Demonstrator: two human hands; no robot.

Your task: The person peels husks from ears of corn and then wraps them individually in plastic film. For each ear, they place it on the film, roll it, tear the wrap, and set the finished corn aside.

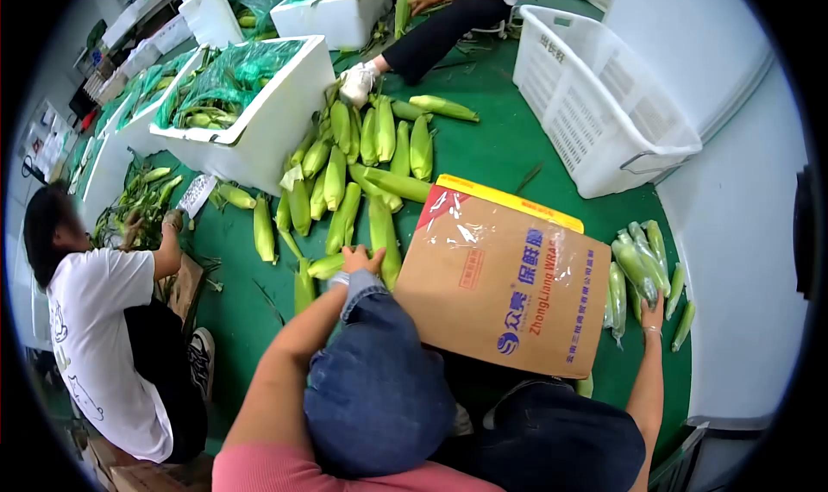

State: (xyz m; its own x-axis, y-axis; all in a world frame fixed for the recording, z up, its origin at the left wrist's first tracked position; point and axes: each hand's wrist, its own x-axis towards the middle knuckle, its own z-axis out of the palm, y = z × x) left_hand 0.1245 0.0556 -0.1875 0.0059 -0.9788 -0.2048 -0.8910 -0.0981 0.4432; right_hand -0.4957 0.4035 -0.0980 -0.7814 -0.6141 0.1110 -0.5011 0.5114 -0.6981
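Right hand (652, 309) grips clear-film-wrapped green corn (634, 269) by its near end; light pressure avoids crushing. Left hand (363, 260) at green husk-on corn (384, 233), grip unclear.

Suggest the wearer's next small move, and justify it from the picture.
Probably let go with the right hand: the wrapped corn at its fingers already lies beside the other wrapped ears, right of the carton, while the left hand is already at the unwrapped ears.
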